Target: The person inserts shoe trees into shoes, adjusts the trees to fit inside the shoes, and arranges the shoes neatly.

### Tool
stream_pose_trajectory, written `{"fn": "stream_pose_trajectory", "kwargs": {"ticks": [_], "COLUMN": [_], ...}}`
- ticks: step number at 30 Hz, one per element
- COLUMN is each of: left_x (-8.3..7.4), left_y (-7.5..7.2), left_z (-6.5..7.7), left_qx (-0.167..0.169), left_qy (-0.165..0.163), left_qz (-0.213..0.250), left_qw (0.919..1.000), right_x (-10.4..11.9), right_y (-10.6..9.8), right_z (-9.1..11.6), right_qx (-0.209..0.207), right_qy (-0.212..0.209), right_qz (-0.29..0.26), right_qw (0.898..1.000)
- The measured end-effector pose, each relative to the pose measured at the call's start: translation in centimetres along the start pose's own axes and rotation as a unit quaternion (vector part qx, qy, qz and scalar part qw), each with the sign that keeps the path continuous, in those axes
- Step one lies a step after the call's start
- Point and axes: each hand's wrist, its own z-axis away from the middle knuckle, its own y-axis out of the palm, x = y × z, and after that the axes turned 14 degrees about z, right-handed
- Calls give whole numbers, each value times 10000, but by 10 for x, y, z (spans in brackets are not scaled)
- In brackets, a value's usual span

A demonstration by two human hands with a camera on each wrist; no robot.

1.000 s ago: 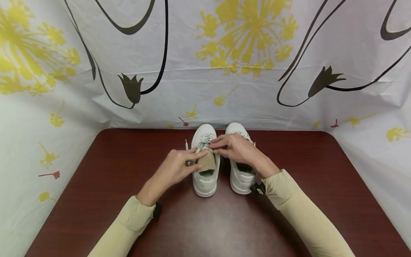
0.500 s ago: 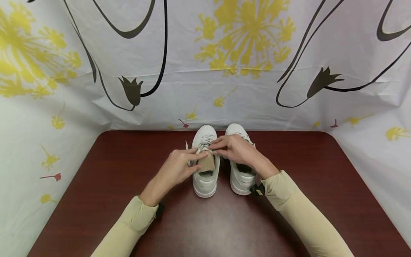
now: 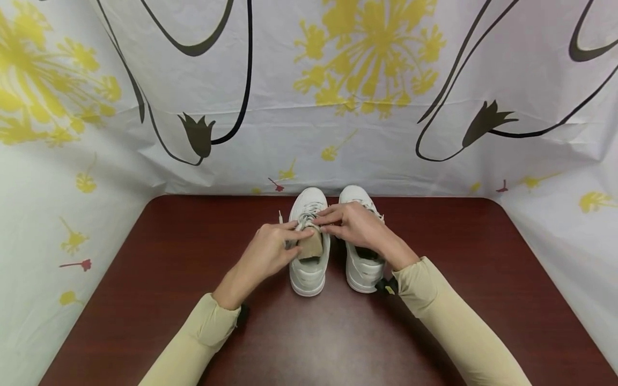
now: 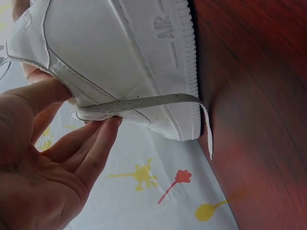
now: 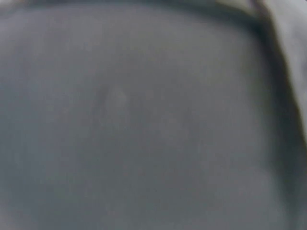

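Observation:
Two white lace-up sneakers stand side by side, toes pointing away. My left hand (image 3: 267,246) is at the left sneaker (image 3: 307,279). Its thumb and index finger grip the tan tongue (image 3: 311,246), apart from each other along its edge. In the left wrist view, a loose shoelace (image 4: 153,101) hangs over the sneaker's side, close to the fingertips. My right hand (image 3: 354,222) reaches across the right sneaker (image 3: 365,273); its bent fingers pinch at the laces (image 3: 309,217) of the left one. That pinch is partly hidden. The right wrist view is a grey blur.
Both sneakers stand on a dark red-brown table (image 3: 309,343), near its back edge. A white cloth (image 3: 270,134) with yellow and dark flower prints hangs behind and beside the table. Black wrist straps show at the sleeves.
Both hands stay almost in place. The left fingers have shifted very slightly to the right, and a little less of the tan tongue's left side shows. The sneakers have not moved.

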Motion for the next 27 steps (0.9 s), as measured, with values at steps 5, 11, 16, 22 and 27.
{"fn": "stream_pose_trajectory", "kwargs": {"ticks": [5, 11, 16, 22, 27], "left_x": [1, 4, 6, 6, 2], "left_y": [0, 4, 10, 12, 11], "left_z": [-2, 1, 4, 3, 0], "left_qx": [-87, -426, -669, -929, -1088], "left_qy": [167, 418, 473, 504, 106], "left_qz": [-159, -353, -384, -410, -699], "left_qw": [9997, 9976, 9959, 9935, 9915], "right_x": [1, 0, 0, 0, 0], "right_y": [-1, 2, 4, 5, 5], "right_z": [-1, -2, 0, 0, -1], "right_qx": [-41, -18, 11, -47, -153], "right_qy": [-54, -27, 82, 89, 10], "right_qz": [25, 64, 65, 85, 101], "right_qw": [10000, 10000, 9999, 9999, 9998]}}
